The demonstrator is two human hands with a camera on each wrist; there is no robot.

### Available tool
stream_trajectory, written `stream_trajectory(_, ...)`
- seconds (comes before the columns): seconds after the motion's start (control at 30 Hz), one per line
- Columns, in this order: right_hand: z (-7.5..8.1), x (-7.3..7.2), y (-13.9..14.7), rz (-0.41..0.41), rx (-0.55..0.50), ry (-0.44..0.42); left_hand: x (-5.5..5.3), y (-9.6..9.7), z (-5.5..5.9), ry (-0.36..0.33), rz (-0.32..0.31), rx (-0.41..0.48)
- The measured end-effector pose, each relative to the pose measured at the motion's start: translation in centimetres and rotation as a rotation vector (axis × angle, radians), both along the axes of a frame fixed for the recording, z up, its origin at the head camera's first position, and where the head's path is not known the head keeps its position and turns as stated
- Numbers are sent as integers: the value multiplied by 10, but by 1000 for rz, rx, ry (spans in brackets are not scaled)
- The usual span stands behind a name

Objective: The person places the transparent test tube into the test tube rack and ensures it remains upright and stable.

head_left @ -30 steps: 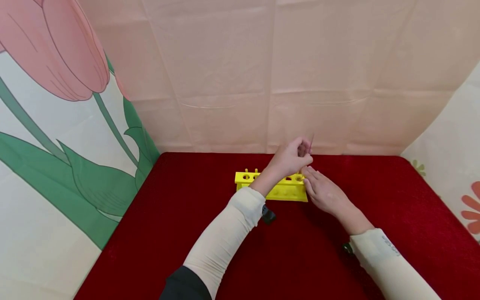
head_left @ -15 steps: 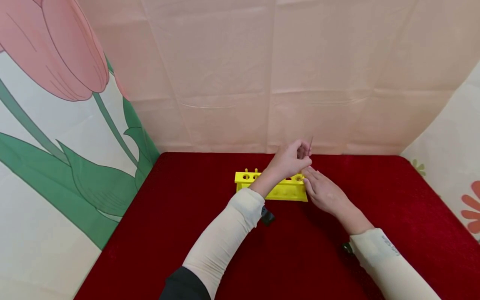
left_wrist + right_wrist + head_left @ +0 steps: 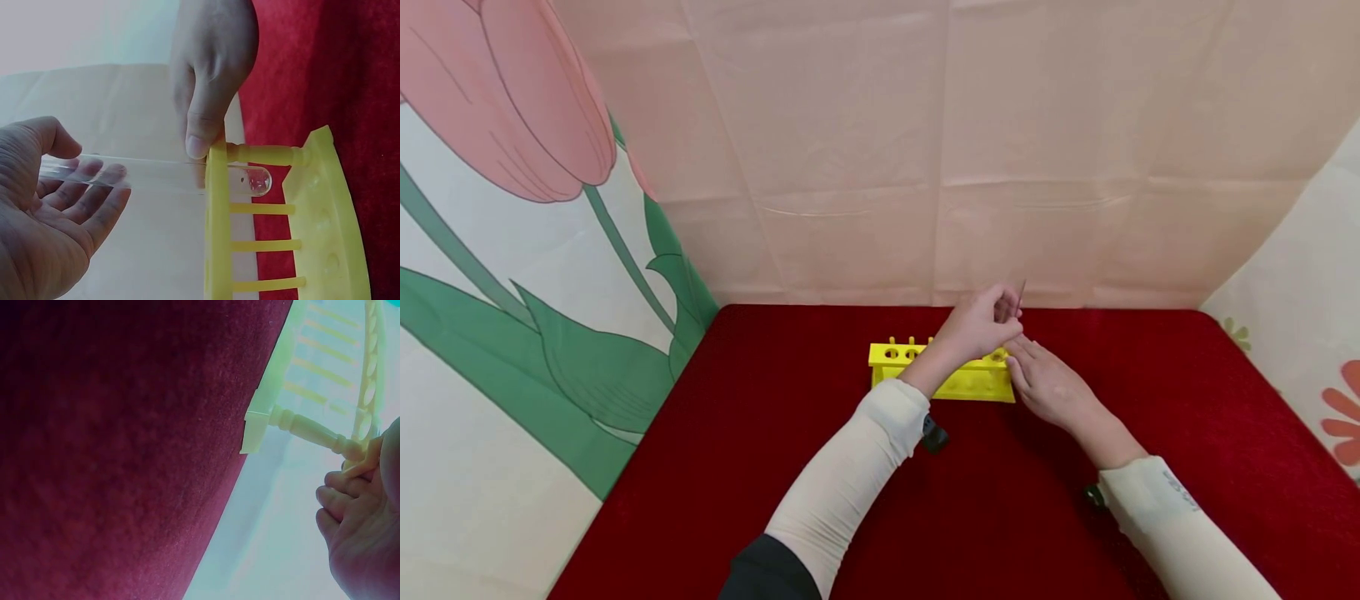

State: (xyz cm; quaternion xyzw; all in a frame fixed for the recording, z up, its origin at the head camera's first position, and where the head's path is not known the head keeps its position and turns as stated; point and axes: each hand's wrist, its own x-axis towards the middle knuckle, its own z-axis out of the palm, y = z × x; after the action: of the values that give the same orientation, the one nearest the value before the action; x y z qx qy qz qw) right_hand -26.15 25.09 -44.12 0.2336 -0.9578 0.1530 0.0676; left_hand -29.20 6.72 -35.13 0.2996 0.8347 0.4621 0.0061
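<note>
A yellow test tube rack (image 3: 977,386) stands on the table, with round holes along its top plate. My left hand (image 3: 977,323) holds a clear glass test tube (image 3: 162,175) near its upper part, thumb on one side and fingers on the other. In the left wrist view the tube passes through the end hole, and its rounded bottom sits between top plate and base, apart from the base. My right hand (image 3: 1052,385) grips the rack's right end, its thumb on the top plate in the left wrist view. Its fingers (image 3: 337,503) curl below that plate in the right wrist view.
Dark red cloth (image 3: 820,467) covers the table. A pale pink backdrop (image 3: 850,167) hangs behind the far edge, and a tulip-printed sheet (image 3: 542,350) is at the left. Yellow pegs (image 3: 262,245) stand in a row along the rack.
My left hand has come down slightly, and the test tube has sunk with it. The right hand and the rack stay in place.
</note>
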Motion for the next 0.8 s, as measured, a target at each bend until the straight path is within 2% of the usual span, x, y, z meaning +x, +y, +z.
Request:
stream_trajectory(0.23, 2, 1, -1, -10, 11, -19, 0, 0, -3, 45, -6, -2)
stream_trajectory(0.8, 3, 3, -4, -20, 10, -33, -1, -1, -11, 19, -14, -18)
